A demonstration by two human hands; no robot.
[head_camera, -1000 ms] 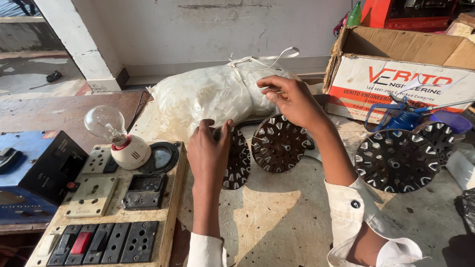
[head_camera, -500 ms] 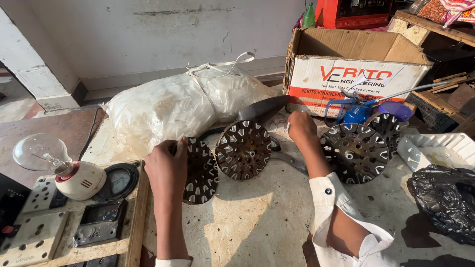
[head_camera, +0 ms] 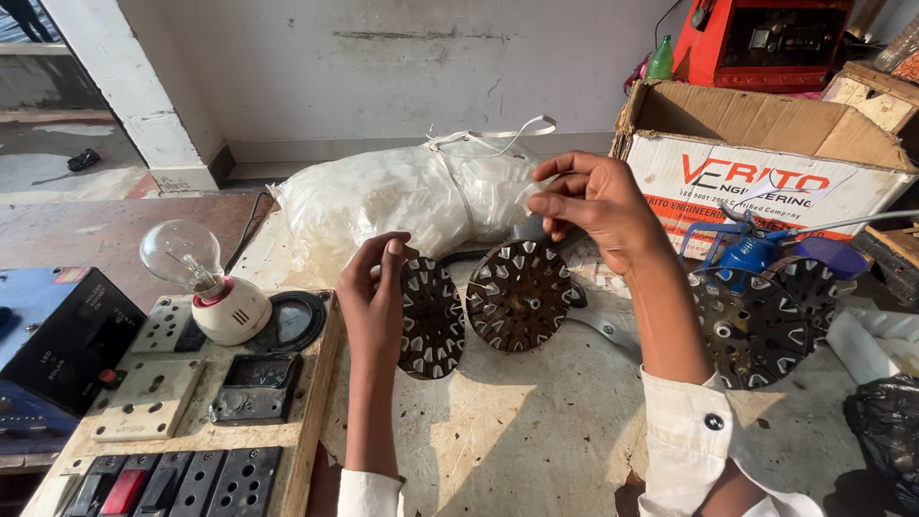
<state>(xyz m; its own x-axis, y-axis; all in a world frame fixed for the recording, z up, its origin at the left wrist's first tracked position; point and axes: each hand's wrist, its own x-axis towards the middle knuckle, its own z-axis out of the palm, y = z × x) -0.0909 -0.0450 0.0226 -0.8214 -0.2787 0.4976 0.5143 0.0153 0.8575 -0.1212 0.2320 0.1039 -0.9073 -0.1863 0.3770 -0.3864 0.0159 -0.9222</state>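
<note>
My left hand [head_camera: 375, 287] holds the rim of a dark round metal disc [head_camera: 428, 318] with pale wedge-shaped slots, stood on edge on the bench. A second matching disc [head_camera: 519, 295] stands just to its right on a metal arm. My right hand [head_camera: 592, 203] is raised above that disc, fingertips pinched on a small pale strip [head_camera: 529, 192]. Behind both hands lies a tied clear plastic bag [head_camera: 402, 199] full of white pieces.
A wooden test board [head_camera: 182, 402] with a light bulb [head_camera: 182, 254], meters and sockets lies at left. An open cardboard box [head_camera: 766, 144] stands at right, with a third disc [head_camera: 751, 325], a blue tool [head_camera: 751, 254], a white tray [head_camera: 876, 340] and a black bag [head_camera: 885, 426].
My right hand has risen from the bench near the box and now pinches a small pale strip above the middle disc. My left hand stays on the left disc. The camera swung left.
</note>
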